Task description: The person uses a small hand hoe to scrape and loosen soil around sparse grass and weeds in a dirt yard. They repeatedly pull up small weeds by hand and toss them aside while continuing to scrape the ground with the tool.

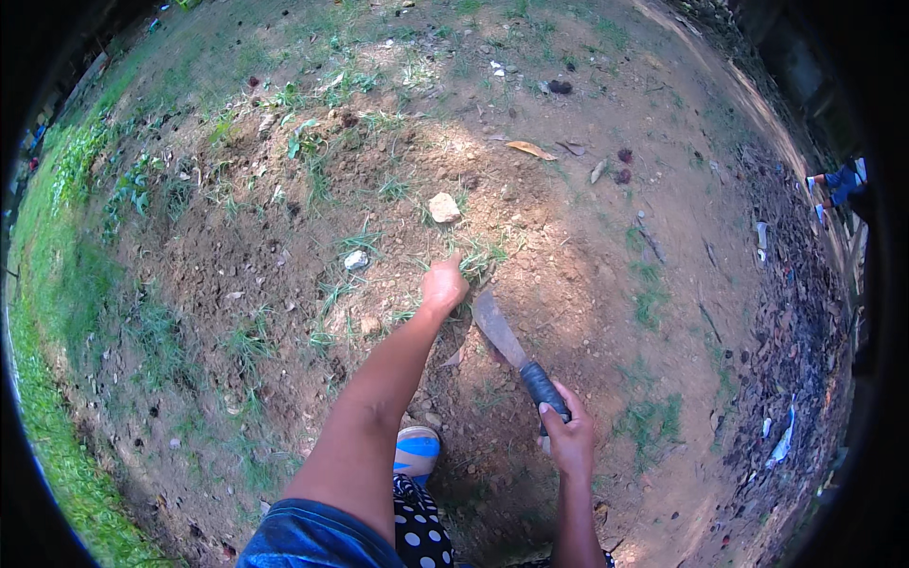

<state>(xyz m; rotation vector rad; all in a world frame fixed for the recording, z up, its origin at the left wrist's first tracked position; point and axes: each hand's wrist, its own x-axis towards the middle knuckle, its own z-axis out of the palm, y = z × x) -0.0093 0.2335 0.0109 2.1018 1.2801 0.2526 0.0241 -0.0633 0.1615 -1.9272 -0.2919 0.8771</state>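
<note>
My left hand [443, 284] is reached down to a clump of grass [483, 257] in loose brown soil, its fingers curled into the blades and partly hidden. My right hand [563, 431] is closed on the dark wrapped handle of a machete [502, 327], whose broad grey blade points up and left, its tip just right of and below my left hand. A pale stone [444, 207] lies beyond the grass, and a smaller whitish stone [356, 260] lies to its left. A blue striped shoe [415, 452] shows below my left forearm.
Bright green grass [52, 398] runs along the left. Dug soil with small weeds [305, 140] spreads ahead. Dark dry leaves and litter [781, 331] line the right side. At the far right edge, a person's legs in blue with light shoes [838, 185] show.
</note>
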